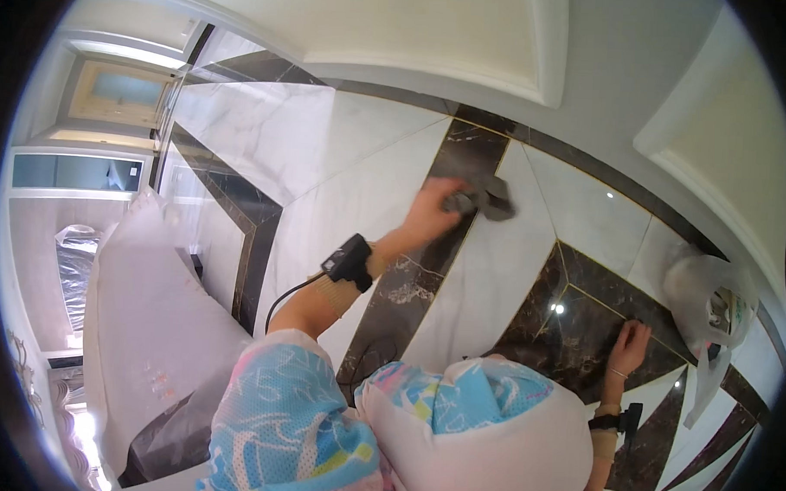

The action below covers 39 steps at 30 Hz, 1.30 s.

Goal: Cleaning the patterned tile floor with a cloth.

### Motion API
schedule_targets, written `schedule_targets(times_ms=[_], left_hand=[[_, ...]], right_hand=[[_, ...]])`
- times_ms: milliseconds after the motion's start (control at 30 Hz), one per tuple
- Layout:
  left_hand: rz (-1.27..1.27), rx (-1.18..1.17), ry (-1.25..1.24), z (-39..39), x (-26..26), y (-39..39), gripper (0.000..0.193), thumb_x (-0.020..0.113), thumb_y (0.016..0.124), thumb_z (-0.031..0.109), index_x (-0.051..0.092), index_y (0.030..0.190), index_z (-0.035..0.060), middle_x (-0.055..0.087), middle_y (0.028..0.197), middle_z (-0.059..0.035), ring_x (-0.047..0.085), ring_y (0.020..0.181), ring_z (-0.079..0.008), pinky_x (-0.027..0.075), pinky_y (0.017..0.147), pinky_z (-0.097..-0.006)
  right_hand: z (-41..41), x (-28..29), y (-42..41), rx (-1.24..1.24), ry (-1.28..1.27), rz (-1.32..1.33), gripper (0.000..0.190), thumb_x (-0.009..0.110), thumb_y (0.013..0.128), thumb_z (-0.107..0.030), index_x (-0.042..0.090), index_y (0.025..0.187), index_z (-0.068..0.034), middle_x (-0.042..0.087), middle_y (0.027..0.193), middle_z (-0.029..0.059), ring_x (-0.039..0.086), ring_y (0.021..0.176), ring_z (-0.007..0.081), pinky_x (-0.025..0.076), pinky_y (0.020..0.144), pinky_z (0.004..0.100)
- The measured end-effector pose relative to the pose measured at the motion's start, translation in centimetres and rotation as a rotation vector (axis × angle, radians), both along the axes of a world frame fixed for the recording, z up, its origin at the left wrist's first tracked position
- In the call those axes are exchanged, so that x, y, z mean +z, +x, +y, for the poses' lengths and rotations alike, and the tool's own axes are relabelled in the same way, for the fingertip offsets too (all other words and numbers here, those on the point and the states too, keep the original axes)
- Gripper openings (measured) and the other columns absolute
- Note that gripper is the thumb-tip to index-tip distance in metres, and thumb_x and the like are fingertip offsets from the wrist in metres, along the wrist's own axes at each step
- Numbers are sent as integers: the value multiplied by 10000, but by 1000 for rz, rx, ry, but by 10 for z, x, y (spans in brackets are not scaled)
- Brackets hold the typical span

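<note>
My left hand (436,205) grips a dark grey cloth-like thing (496,198), blurred, over a dark marble strip (410,282) in the polished floor. Whether it is a rag or a pad is hard to tell. Its far end reaches past a thin gold joint line onto white tile. Farther right, my right hand (629,348) has its fingertips down near the gold line of a dark brown tile panel (588,330). A small dark spot shows at those fingertips; whether they hold anything is unclear. Both wrists carry black strapped devices.
A translucent plastic bag (699,298) with things inside stands by the wall at right. Moulded wall panels (433,29) rise above a dark border strip. A large pale protective sheet (150,328) lies at left. A black cable (294,291) runs from the left wrist device.
</note>
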<state>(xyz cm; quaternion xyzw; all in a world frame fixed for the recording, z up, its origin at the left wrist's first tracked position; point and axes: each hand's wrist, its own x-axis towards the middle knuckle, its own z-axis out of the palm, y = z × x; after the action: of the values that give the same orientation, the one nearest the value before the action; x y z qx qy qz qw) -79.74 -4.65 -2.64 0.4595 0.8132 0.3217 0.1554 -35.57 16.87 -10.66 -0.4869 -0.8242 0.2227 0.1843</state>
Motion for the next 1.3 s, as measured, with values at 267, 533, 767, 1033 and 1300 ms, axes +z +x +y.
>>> schedule_targets(times_ms=[267, 533, 767, 1033, 1300], left_hand=[[343, 827, 20, -79, -14, -232, 497, 648, 671, 129, 598, 1161, 65, 643, 1074, -165, 573, 1051, -342, 464, 890, -402], [-371, 796, -50, -102, -43, -344, 649, 693, 683, 79, 454, 1283, 17, 586, 1144, -142, 582, 1023, -273, 498, 839, -403], [-21, 541, -306, 9, -59, -229, 685, 743, 640, 192, 508, 1259, 17, 633, 1105, -198, 616, 1006, -331, 504, 851, -382], [130, -277, -251, 78, -21, 6, 697, 657, 634, 110, 484, 1306, 45, 510, 1302, -182, 468, 1198, -371, 369, 1040, -415], [32, -130, 28, 40, 25, 20, 719, 637, 646, 65, 451, 1340, 58, 545, 1245, -181, 496, 1175, -317, 408, 1001, -373]], right_hand=[[-4, -4, -2, -28, 64, -34, 86, 546, 894, -136, 543, 915, -52, 508, 867, 129, 550, 739, 322, 463, 658, 388], [6, -12, -11, 23, 121, -41, 110, 552, 896, -171, 537, 898, -61, 504, 850, 126, 548, 707, 315, 478, 635, 397], [-4, -11, -9, -101, 146, -165, 126, 567, 882, -172, 529, 888, -51, 508, 855, 135, 554, 726, 329, 469, 617, 405], [-1, -8, -16, -83, 187, -102, 137, 590, 863, -160, 520, 869, -43, 517, 862, 138, 544, 740, 351, 458, 631, 419], [-5, 0, -11, -57, 111, 16, 108, 603, 841, -122, 531, 868, -46, 520, 863, 147, 539, 770, 361, 456, 668, 420]])
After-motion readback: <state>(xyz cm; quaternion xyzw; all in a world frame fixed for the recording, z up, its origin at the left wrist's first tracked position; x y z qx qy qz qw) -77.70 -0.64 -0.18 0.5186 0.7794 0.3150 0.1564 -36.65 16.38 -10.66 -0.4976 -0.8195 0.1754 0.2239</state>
